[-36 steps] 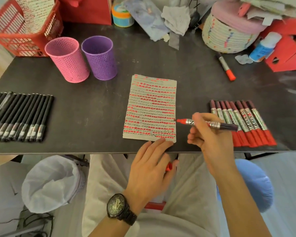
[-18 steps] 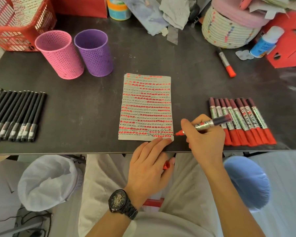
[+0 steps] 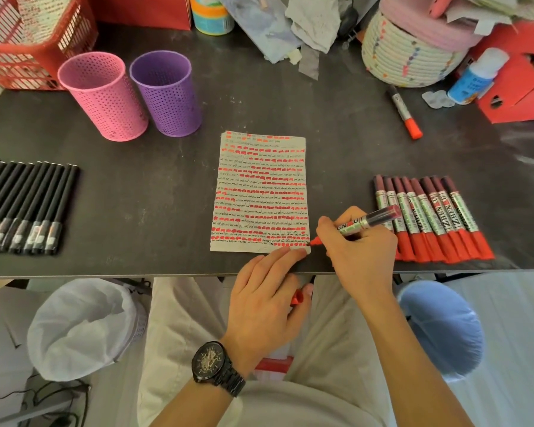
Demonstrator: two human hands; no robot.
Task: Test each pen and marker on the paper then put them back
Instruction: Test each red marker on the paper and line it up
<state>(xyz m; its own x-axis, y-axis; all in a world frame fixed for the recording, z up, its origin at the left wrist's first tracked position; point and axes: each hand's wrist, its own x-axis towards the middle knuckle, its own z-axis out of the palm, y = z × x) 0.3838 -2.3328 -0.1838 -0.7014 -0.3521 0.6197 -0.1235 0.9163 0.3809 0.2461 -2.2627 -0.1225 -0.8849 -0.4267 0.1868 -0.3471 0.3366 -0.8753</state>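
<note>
A sheet of paper [image 3: 261,192] full of red and black test marks lies mid-table. My right hand [image 3: 356,245] grips an uncapped red marker [image 3: 367,221], its tip touching the paper's bottom right corner. My left hand [image 3: 265,291] presses its fingertips on the paper's bottom edge and pinches a red cap [image 3: 296,298] under the thumb. A row of several capped red markers [image 3: 429,217] lies to the right. Several black pens [image 3: 25,208] lie in a row at the left. Pink cup [image 3: 101,95] and purple cup [image 3: 167,92] stand behind, both apparently empty.
One more red marker [image 3: 404,112] lies alone at the back right. A red basket [image 3: 34,41], a woven basket [image 3: 410,53], a glue bottle [image 3: 475,77] and crumpled papers crowd the back edge. A lined bin [image 3: 84,328] sits below the table's front edge.
My right hand has swung the marker from level above the table to tip-down at the paper's bottom right corner. My left hand has stayed on the paper's edge with the cap.
</note>
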